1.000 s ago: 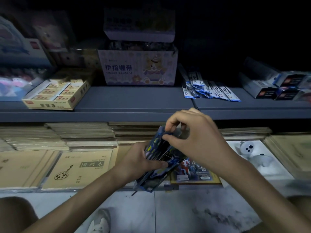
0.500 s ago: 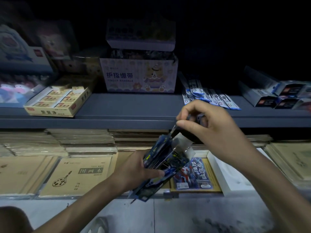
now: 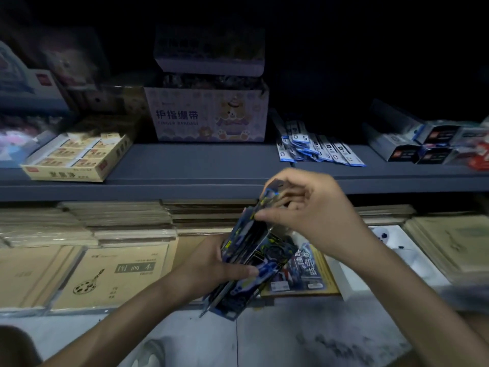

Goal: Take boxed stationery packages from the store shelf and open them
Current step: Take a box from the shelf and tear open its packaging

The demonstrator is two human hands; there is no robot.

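Note:
A dark blue boxed stationery package (image 3: 251,263) with blue and yellow print is held tilted in front of the lower shelf. My left hand (image 3: 211,263) wraps around its middle from the left, thumb across the front. My right hand (image 3: 309,207) is at the package's upper end, with thumb and fingers pinching the raised top flap (image 3: 270,197). What is inside the box is hidden.
The grey upper shelf (image 3: 201,165) carries a yellow eraser box (image 3: 76,157), a finger-bandage carton (image 3: 209,115), blue refill packets (image 3: 315,149) and dark boxes (image 3: 412,144). Below lie stacked brown sketch pads (image 3: 113,276), a colourful package (image 3: 301,268) and a white box (image 3: 391,250). Tiled floor lies underneath.
My right hand has gone from pulling something dark out above the package to pinching its top flap. The view has shifted slightly; my left hand keeps its grip.

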